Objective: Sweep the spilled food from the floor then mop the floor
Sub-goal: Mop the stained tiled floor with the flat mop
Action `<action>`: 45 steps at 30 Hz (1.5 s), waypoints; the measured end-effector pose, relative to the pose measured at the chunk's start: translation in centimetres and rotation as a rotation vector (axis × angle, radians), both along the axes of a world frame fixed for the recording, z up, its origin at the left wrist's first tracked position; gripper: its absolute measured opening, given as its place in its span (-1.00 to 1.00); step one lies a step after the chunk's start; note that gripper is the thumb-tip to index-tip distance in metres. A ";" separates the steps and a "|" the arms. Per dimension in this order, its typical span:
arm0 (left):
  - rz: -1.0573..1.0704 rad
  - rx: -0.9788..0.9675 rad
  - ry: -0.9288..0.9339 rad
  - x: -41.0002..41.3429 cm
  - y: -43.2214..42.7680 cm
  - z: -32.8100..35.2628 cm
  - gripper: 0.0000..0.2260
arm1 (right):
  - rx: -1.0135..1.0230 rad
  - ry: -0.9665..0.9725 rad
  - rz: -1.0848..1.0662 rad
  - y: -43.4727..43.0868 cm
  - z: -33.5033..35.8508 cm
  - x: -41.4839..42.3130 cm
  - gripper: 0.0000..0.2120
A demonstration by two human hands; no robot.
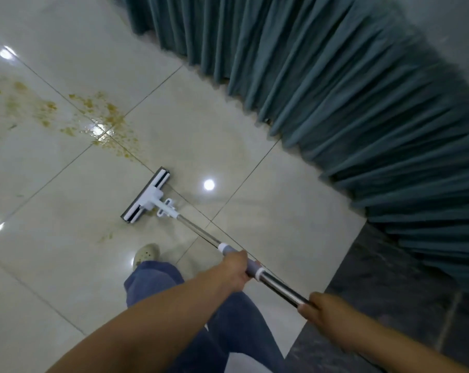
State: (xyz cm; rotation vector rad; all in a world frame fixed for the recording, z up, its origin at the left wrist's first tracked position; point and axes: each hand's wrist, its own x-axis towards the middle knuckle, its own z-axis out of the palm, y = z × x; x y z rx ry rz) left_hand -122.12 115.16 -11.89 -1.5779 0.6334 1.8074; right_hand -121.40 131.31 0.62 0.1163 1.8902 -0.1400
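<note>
This is an indoor room with a hard, polished floor, more a living space or hall than a workshop; whether it is a home cannot be told for sure. A heavy teal curtain (335,76) in close pleats hangs down to the floor along one side. Out from the curtain spreads a floor of large glossy cream tiles (66,265) with thin dark joints, bright with round reflections of ceiling lights (209,184). At the curtain's foot, a band of dark polished stone (376,305) borders the tiles. Well out from the curtain lie yellowish spilled food (107,114) and a household sponge mop (147,195); a perforated slip-on clog (146,255) stands on the tiles.
</note>
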 end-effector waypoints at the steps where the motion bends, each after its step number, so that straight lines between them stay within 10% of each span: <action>1: -0.001 -0.001 -0.003 -0.2 0.9 0.5 -0.59 | -0.004 0.000 -0.009 0.8 0.3 0.1 -0.65; 9: 0.138 -0.035 -0.017 -4.9 -4.0 0.4 -0.58 | -0.044 -0.068 -0.152 -3.8 -2.0 -4.1 -0.71; 28: 0.195 -0.498 0.159 -25.0 -42.0 -7.4 -0.72 | -0.191 -0.087 -0.236 -45.1 -12.1 -26.0 -0.69; 45: 0.118 -0.254 0.072 -24.5 -19.9 -7.8 -0.79 | -0.202 -0.079 -0.122 -19.6 -10.3 -25.1 -0.68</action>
